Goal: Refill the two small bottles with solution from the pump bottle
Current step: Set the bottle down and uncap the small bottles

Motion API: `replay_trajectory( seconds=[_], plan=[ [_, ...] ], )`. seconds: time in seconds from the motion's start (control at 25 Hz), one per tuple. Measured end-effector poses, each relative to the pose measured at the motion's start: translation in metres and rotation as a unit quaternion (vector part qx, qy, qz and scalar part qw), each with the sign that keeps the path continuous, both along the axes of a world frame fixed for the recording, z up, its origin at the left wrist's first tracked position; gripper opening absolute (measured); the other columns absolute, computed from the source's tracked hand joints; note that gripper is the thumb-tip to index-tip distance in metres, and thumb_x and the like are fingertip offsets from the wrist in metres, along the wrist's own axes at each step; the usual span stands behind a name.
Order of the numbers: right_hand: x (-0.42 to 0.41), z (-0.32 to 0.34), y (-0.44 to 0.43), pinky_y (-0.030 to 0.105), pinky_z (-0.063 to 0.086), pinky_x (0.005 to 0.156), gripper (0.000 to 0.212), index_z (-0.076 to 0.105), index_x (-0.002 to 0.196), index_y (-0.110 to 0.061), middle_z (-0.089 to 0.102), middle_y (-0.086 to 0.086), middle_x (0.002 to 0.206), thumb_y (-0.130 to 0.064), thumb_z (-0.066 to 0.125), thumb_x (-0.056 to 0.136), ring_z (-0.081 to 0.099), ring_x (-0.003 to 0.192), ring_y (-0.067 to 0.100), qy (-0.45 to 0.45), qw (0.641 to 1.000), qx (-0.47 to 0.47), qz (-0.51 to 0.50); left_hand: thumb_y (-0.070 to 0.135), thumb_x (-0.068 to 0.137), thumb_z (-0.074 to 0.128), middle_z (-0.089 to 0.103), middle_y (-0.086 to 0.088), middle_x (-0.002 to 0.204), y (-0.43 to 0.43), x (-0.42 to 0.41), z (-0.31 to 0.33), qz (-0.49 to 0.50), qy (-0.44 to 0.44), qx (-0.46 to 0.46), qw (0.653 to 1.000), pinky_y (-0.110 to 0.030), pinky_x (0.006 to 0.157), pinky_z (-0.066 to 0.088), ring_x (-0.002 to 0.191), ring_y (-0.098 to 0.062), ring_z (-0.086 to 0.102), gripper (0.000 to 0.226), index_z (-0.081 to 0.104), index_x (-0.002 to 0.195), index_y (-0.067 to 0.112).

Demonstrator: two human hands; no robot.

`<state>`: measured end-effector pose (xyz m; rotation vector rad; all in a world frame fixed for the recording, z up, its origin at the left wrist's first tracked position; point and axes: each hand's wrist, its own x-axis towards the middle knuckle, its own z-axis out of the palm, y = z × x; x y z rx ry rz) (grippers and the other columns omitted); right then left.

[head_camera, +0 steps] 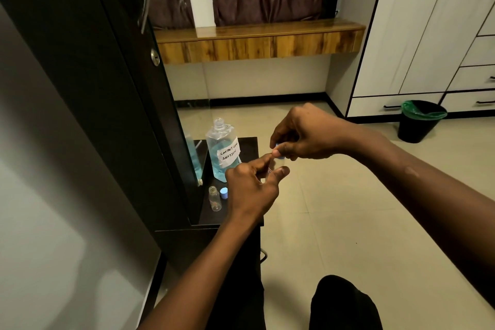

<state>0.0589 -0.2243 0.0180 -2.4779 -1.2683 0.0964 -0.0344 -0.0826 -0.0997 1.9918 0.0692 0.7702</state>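
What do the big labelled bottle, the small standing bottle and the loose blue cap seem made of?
Big bottle: clear glossy plastic, probably; blue liquid shows through. Small bottle: transparent, glass or plastic, cannot tell. Blue cap: opaque matte plastic, by its even colour.

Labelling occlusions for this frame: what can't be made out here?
1. held small bottle: head view, nearly all behind the left hand; fill level unreadable.
2. blue cap: head view, mostly covered by the right hand; on or off the bottle, cannot tell.
3. pump bottle label: head view, last letters curve out of sight.
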Motion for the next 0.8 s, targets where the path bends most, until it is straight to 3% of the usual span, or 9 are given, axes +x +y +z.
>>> replay_trajectory(
  seconds=[0.32, 0.44, 0.52, 0.6, 0.68, 0.76, 0.8],
  plan=[
    [0.004, 0.002, 0.001, 0.034, 0.066, 0.071, 0.017, 0.079, 0.108, -0.017, 0.080, -0.005, 0.084, -0.023, 0.074, 0.093, 0.075, 0.072, -0.001, 0.024, 0.999, 0.003, 0.032, 0.025, 0.083, 0.084, 0.079, 0.008, 0.083, 0.008, 0.002, 0.002, -0.027, 0.022, -0.015, 0.999, -0.025, 0.067, 0.059, 0.077, -0.009, 0.075, 0.027, 0.081, 0.111, 0.026],
    [0.006, 0.002, 0.001, 0.036, 0.064, 0.083, 0.022, 0.080, 0.105, -0.024, 0.080, -0.007, 0.100, -0.009, 0.075, 0.090, 0.074, 0.094, 0.001, 0.036, 0.998, -0.009, 0.055, 0.018, 0.086, 0.082, 0.077, 0.016, 0.083, 0.014, 0.002, -0.001, -0.067, 0.045, -0.058, 0.995, -0.013, 0.067, 0.055, 0.077, 0.005, 0.072, 0.021, 0.081, 0.107, 0.021],
    [0.005, 0.002, 0.002, 0.035, 0.061, 0.093, 0.033, 0.079, 0.109, -0.029, 0.077, -0.012, 0.113, -0.004, 0.074, 0.088, 0.068, 0.110, 0.000, 0.042, 0.995, -0.020, 0.083, 0.018, 0.085, 0.083, 0.076, 0.018, 0.084, 0.017, -0.001, -0.003, -0.067, 0.045, -0.068, 0.994, -0.014, 0.071, 0.058, 0.080, 0.006, 0.073, 0.021, 0.081, 0.106, 0.019],
    [0.002, 0.006, 0.004, 0.022, 0.057, 0.092, 0.035, 0.073, 0.121, -0.033, 0.069, -0.015, 0.130, -0.017, 0.075, 0.090, 0.061, 0.119, -0.001, 0.074, 0.993, -0.019, 0.092, 0.023, 0.082, 0.085, 0.077, 0.014, 0.086, 0.018, -0.002, -0.004, -0.038, 0.026, -0.062, 0.997, -0.018, 0.074, 0.060, 0.080, 0.003, 0.074, 0.022, 0.082, 0.104, 0.019],
    [-0.001, 0.008, 0.009, 0.009, 0.055, 0.077, 0.045, 0.071, 0.125, -0.028, 0.070, -0.010, 0.130, -0.051, 0.073, 0.086, 0.065, 0.107, 0.000, 0.044, 0.997, -0.007, 0.056, 0.026, 0.080, 0.087, 0.077, 0.015, 0.088, 0.019, -0.003, -0.005, -0.006, 0.007, -0.064, 0.998, -0.015, 0.075, 0.059, 0.081, 0.003, 0.074, 0.028, 0.081, 0.108, 0.021],
    [-0.001, 0.005, 0.015, 0.014, 0.056, 0.064, 0.068, 0.077, 0.110, -0.019, 0.079, -0.002, 0.100, -0.075, 0.060, 0.075, 0.070, 0.079, 0.002, -0.034, 0.999, -0.002, 0.013, 0.030, 0.079, 0.087, 0.077, 0.014, 0.091, 0.021, -0.002, -0.005, 0.012, -0.002, -0.054, 0.998, -0.016, 0.075, 0.059, 0.085, 0.000, 0.074, 0.037, 0.080, 0.114, 0.021],
    [-0.001, 0.004, 0.018, 0.021, 0.058, 0.059, 0.067, 0.079, 0.100, -0.018, 0.078, -0.002, 0.083, -0.077, 0.059, 0.076, 0.070, 0.068, 0.005, -0.051, 0.999, -0.001, 0.007, 0.032, 0.079, 0.087, 0.078, 0.012, 0.093, 0.023, -0.001, -0.005, 0.013, -0.002, -0.049, 0.999, -0.020, 0.077, 0.060, 0.087, -0.003, 0.074, 0.040, 0.079, 0.116, 0.021]
  ],
)
